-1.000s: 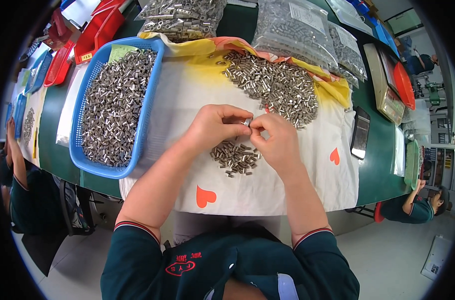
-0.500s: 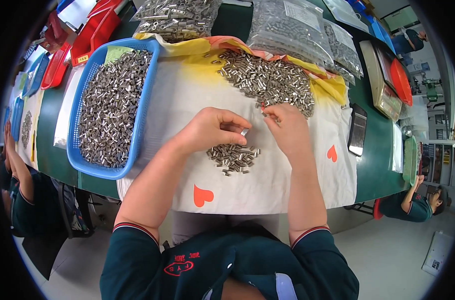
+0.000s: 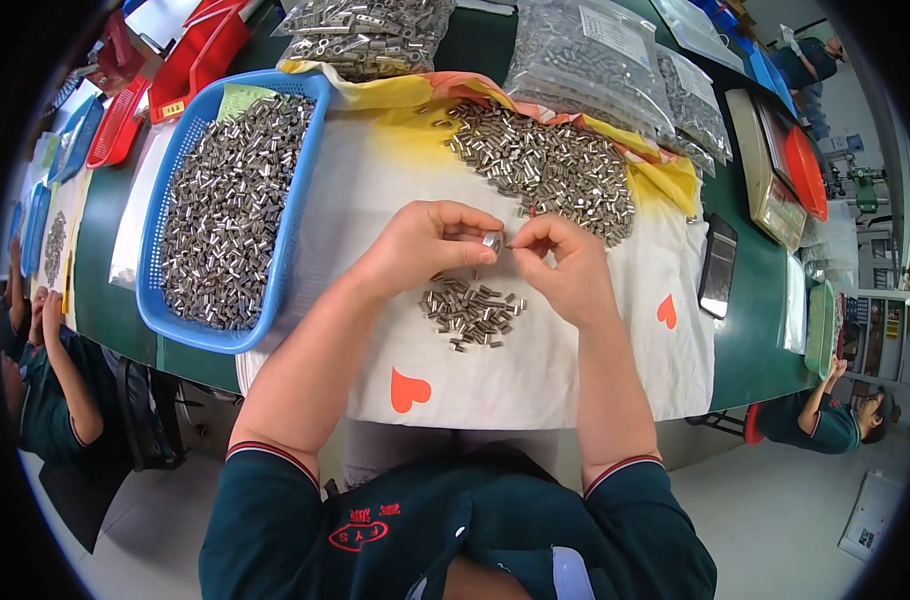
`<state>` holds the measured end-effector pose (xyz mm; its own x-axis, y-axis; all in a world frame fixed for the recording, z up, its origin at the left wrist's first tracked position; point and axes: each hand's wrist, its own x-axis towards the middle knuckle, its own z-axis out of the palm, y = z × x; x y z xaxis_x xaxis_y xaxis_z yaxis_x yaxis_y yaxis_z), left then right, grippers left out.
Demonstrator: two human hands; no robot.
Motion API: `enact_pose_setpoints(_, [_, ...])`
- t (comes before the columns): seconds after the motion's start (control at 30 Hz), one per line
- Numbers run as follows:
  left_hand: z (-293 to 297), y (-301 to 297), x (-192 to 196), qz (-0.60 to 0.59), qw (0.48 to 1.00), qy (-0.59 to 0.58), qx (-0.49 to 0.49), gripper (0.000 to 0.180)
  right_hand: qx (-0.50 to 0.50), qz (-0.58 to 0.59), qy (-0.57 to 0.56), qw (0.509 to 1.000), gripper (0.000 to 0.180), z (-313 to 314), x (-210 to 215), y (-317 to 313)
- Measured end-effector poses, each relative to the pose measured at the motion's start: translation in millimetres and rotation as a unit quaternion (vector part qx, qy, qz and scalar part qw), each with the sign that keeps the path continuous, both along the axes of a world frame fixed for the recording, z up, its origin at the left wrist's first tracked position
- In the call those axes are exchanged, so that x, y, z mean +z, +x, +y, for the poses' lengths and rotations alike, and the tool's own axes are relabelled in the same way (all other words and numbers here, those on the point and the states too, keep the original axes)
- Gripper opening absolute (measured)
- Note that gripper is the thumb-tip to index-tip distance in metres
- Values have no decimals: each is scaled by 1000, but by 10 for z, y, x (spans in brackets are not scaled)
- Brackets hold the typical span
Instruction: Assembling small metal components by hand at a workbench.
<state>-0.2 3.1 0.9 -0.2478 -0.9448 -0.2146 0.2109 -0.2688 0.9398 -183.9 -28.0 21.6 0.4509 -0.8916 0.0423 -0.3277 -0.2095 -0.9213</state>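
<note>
My left hand (image 3: 425, 248) is closed in a pinch around a short silver metal piece (image 3: 492, 241) with a round end face. Right beside it, the fingertips of my right hand (image 3: 567, 268) are pinched together; whatever they hold is too small to make out. Below my left hand, on the white cloth (image 3: 375, 190), lies a small heap of short metal sleeves (image 3: 472, 315). A far bigger pile of similar sleeves (image 3: 550, 165) spreads beyond my right hand, with a tiny red item (image 3: 532, 210) at its near edge.
At left stands a blue basket (image 3: 153, 250) full of metal sleeves. Clear bags of metal parts (image 3: 590, 70) line the back. A dark phone (image 3: 716, 265) lies at right, near a scale-like device (image 3: 760, 185). Other people (image 3: 70, 385) sit at both sides.
My right hand has moved from the edge of the large pile toward my left hand, its fingertips now beside the silver piece. My left hand has turned the piece's round end into view.
</note>
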Motion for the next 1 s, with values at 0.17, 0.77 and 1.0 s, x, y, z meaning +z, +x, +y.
enact_pose_setpoints(0.17, [2, 19, -2, 16, 1000, 8, -23, 30, 23, 8, 6, 1000, 10, 39, 46, 55])
enact_pose_setpoints(0.77, [13, -28, -72, -70, 997, -16, -2, 29, 20, -129, 155, 979, 18, -53, 45, -58])
enact_pose_setpoints(1.0, [4, -8, 3, 43, 999, 6, 3, 27, 25, -25, 54, 998, 17, -56, 108, -45])
